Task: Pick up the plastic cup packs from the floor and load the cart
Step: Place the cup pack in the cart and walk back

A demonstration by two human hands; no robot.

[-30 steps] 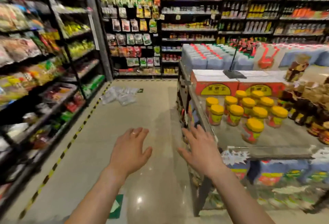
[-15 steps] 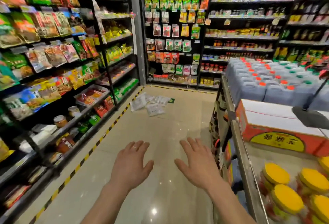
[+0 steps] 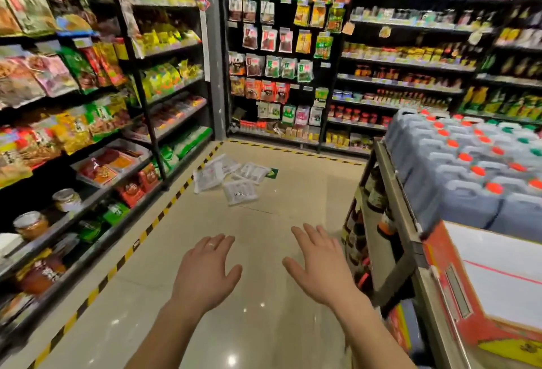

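Nearest, both hands hover palm-down and hold nothing. The left hand [image 3: 205, 275] has its fingers loosely together and its thumb out, with a ring [image 3: 211, 245] on one finger. The right hand [image 3: 322, 269] has its fingers slightly spread. Under the fingers lies the floor [image 3: 264, 324], glossy beige tile catching lamp glare.

Just right of the right fingers stands a display stand [image 3: 410, 239] with a dull metal rim and dark bottles [image 3: 378, 192] on its side. On top sits a red-and-white cardboard box [image 3: 498, 280], and beyond it blocky translucent jugs [image 3: 469, 169] with red and green caps.

Left of the left fingers, striped yellow-and-black tape [image 3: 123, 260] runs along the foot of black shelves [image 3: 88, 201] crowded with crinkly snack bags and jars [image 3: 30, 223].

Well ahead of the fingertips, with only tile between, the plastic cup packs [image 3: 231, 178] lie on the floor in a loose, overlapping heap of flat clear wrappers, beside the tape and a green arrow sticker [image 3: 272, 173]. Behind them hang rows of packets [image 3: 272, 55].
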